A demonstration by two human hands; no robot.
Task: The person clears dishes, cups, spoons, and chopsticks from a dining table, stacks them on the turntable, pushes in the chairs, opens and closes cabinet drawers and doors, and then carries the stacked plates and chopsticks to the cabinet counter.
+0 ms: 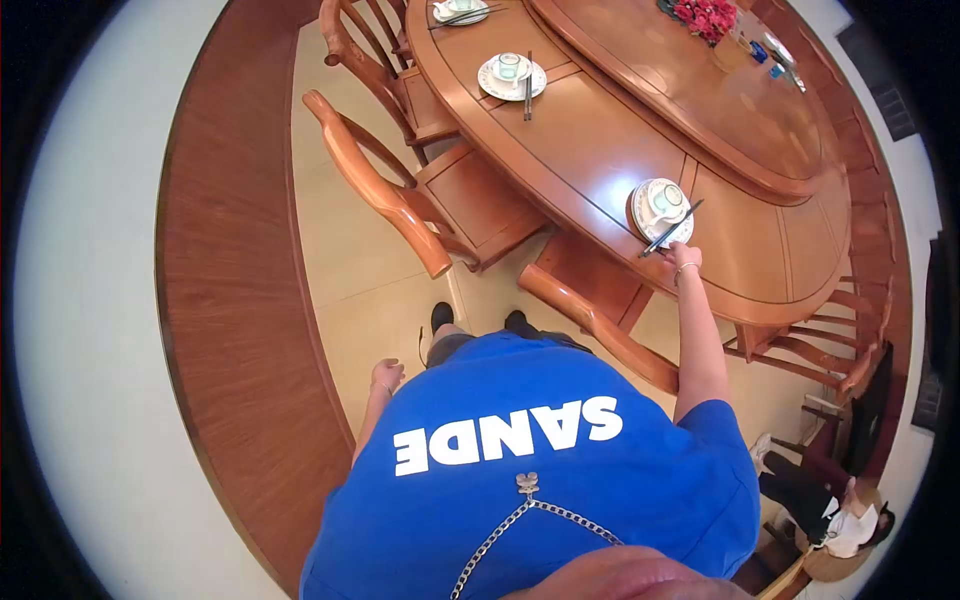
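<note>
My right hand (683, 254) reaches over the near edge of the round wooden table, its fingers closed at a pair of dark chopsticks (672, 229). These slant across the near side of a white plate (645, 217) that bears a small bowl, a spoon and a cup (668, 198). My left hand (388, 373) hangs low at my left side, fingers curled, with nothing visible in it. Farther left on the table, a second plate (493, 85) holds a cup, with chopsticks (528, 86) upright in view at its right.
Wooden chairs (590, 310) stand along the table's near edge. A raised turntable (680, 120) carries red flowers (706, 18) and small items. Another place setting (460, 12) is at the top. A seated person (845, 520) is at the lower right.
</note>
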